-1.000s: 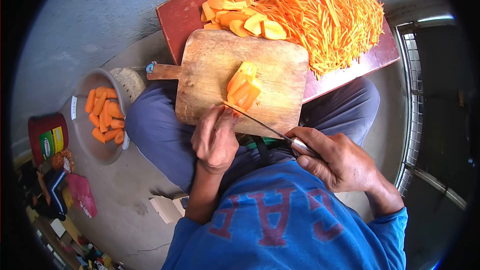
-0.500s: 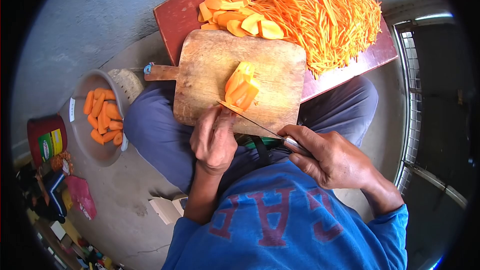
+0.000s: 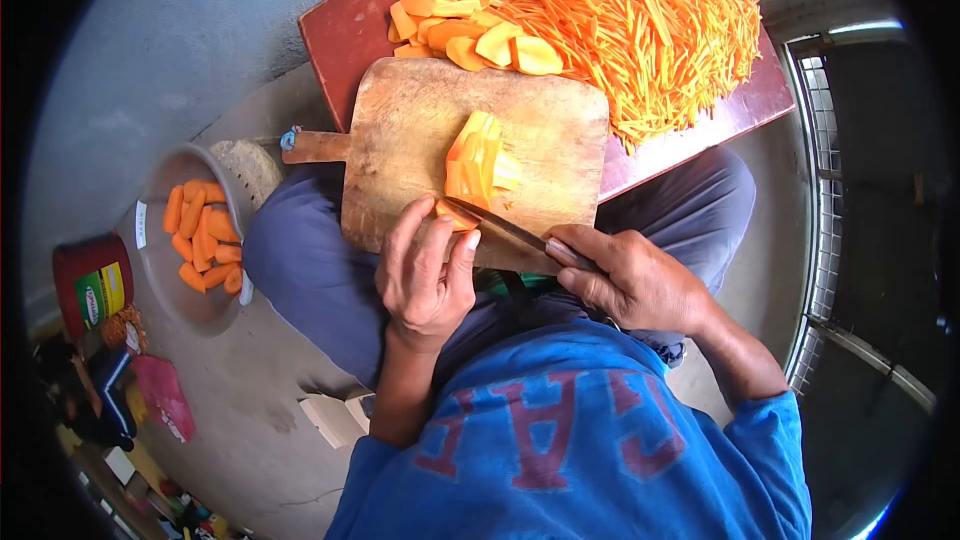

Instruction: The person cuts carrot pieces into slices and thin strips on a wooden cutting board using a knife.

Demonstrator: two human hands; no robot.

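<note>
My left hand [image 3: 426,275] is at the near edge of the wooden cutting board [image 3: 390,155], its fingertips closed on a small carrot piece [image 3: 457,217]. The blade of the knife [image 3: 515,232] lies against that piece. Wrapped round the knife handle is my right hand [image 3: 635,280], to the right of the board's near edge. Several cut carrot slices [image 3: 476,160] lean together on the board just beyond the blade.
A red table [image 3: 345,25] beyond the board holds a pile of carrot slices [image 3: 460,35] and a large heap of carrot shreds [image 3: 650,30]. At the left, a grey basin [image 3: 160,265] holds several whole carrots [image 3: 205,230]. A red bucket [image 3: 85,280] stands beside it.
The knife and my right hand have moved up and left, and the blade now shows its flat side. The slices on the board have shifted, with one fallen to the right.
</note>
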